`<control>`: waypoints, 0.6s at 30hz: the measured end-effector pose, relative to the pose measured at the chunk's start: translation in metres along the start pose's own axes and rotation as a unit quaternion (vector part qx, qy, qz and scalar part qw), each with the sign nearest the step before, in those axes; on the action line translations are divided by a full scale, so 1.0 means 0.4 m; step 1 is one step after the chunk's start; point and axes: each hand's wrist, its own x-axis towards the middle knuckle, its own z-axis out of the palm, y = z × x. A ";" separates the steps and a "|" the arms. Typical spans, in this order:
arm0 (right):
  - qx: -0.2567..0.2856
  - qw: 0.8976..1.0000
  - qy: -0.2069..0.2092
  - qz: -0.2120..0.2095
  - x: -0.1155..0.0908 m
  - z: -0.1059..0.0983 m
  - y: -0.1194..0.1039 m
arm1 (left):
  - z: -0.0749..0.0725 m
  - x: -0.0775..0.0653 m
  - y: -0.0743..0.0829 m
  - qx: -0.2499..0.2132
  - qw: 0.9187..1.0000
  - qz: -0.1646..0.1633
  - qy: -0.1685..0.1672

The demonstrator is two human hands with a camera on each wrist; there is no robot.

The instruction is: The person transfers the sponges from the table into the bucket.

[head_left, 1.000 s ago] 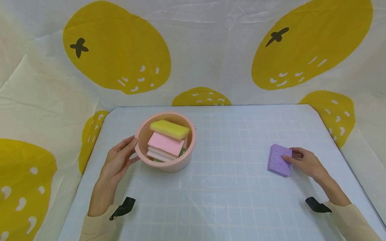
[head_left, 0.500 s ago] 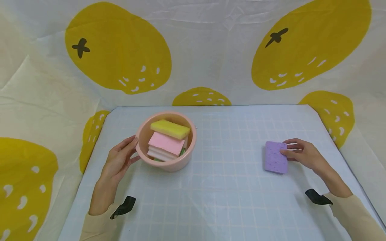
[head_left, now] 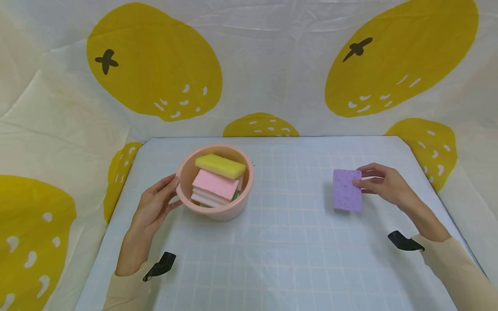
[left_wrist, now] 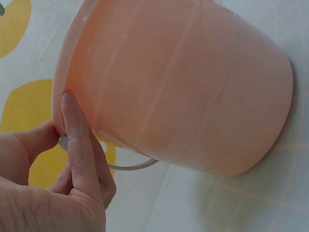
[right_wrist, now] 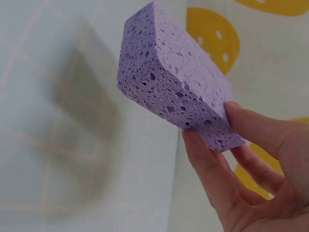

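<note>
A purple sponge (head_left: 346, 190) hangs above the right half of the table, its shadow falling beneath it. My right hand (head_left: 383, 183) pinches its right edge between thumb and fingers; the right wrist view shows the porous sponge (right_wrist: 169, 72) up close. At the left stands a pink bucket (head_left: 237, 207). My left hand (head_left: 153, 207) holds the bucket's rim on its left side, thumb at the rim and fingers against the outer wall in the left wrist view. Inside the bucket lie a yellow sponge (head_left: 220, 166), a pink sponge (head_left: 215, 185) and white and green pieces partly hidden below.
The table (head_left: 288, 259) has a pale blue gridded cover. Behind it and at the sides hangs a white cloth (head_left: 272, 65) with large yellow fruit prints. A thin wire handle (left_wrist: 135, 167) curves beside the bucket's wall in the left wrist view.
My right hand has lifted the purple sponge off the table and carried it left and away from me, turning it more upright. The left hand and the bucket have hardly moved.
</note>
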 end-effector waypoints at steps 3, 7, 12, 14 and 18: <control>0.005 1.000 -0.003 -0.010 0.009 0.000 -0.023 | -0.001 0.003 -0.002 0.001 1.000 0.000 0.000; 0.012 1.000 -0.008 -0.022 0.022 0.001 -0.052 | -0.002 0.005 -0.003 0.000 1.000 0.000 0.000; 0.018 0.999 -0.012 -0.035 0.040 0.004 -0.092 | -0.001 0.005 -0.001 -0.001 1.000 -0.002 0.002; 0.016 0.999 -0.014 -0.037 0.046 0.006 -0.110 | -0.001 0.006 0.000 -0.001 1.000 -0.003 0.004; 0.014 0.999 -0.022 -0.037 0.058 0.012 -0.149 | 0.001 0.007 0.001 0.000 1.000 -0.006 0.008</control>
